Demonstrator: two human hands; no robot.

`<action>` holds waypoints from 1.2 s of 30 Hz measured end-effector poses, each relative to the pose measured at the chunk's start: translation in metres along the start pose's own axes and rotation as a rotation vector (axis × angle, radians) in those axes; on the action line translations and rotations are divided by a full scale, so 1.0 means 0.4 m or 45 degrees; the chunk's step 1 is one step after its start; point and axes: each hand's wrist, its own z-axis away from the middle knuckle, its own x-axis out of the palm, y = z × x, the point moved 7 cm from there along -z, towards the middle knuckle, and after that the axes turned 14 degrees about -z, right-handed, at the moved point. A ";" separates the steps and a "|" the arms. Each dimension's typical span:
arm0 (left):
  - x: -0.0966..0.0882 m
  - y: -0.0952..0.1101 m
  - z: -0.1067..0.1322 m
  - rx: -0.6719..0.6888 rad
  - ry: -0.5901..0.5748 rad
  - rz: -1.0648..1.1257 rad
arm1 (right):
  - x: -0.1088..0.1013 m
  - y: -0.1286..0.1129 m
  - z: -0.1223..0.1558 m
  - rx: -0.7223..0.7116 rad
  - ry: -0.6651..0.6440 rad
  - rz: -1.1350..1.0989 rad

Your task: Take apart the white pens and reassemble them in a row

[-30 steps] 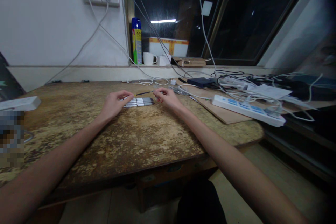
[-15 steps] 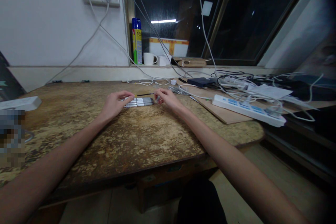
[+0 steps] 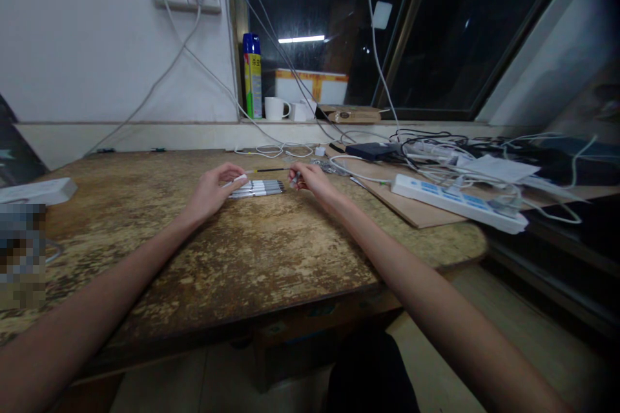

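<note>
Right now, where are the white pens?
In the head view, the white pens lie on the wooden table, just left of centre, between the left hand and right hand.

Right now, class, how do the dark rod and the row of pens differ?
Colour: the dark rod is mostly black, the pens mostly white with grey ends.
Number: the rod is single; several pens lie side by side.
Place: the rod spans the gap between the left hand and right hand; the pens rest on the desk.
Both are slender.
</note>
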 end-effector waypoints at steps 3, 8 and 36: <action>0.003 -0.006 -0.002 0.023 -0.002 0.022 | 0.000 0.000 0.000 -0.003 -0.002 0.009; -0.003 0.009 0.001 0.020 0.007 0.001 | 0.000 0.002 0.001 -0.011 -0.019 0.052; 0.018 0.091 0.033 0.110 -0.165 -0.260 | 0.085 -0.010 0.039 -0.244 -0.377 0.446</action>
